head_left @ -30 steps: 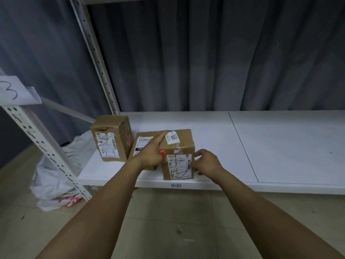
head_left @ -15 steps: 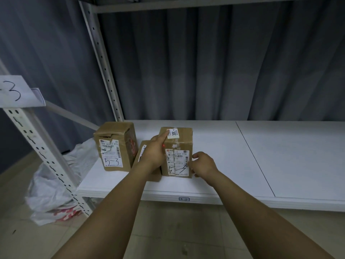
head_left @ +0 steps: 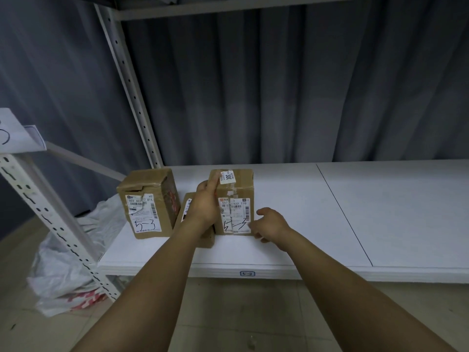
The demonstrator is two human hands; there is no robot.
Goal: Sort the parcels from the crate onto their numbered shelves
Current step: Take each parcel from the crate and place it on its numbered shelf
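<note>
the parcel (head_left: 234,201) stands upright on the shelf (head_left: 291,252), between the two hands, long axis vertical, its "5-3" label facing the person. the left hand (head_left: 205,205) clamps its left side, forefinger laid up to the top edge. the right hand (head_left: 271,224) sits at the lower right corner, thumb lifted clear and fingers loosely curled, holding nothing (whether the fingertips touch the cardboard cannot be told). the left hand is therefore the one in control. just beyond the left hand's knuckles lies a flat parcel (head_left: 206,240), and further left a second parcel (head_left: 148,204), also marked "5-3". the tag (head_left: 247,273) on the shelf edge, below the hands, seems to read the same, so the parcel looks placed; letting go leftward risks nudging the flat parcel.
</note>
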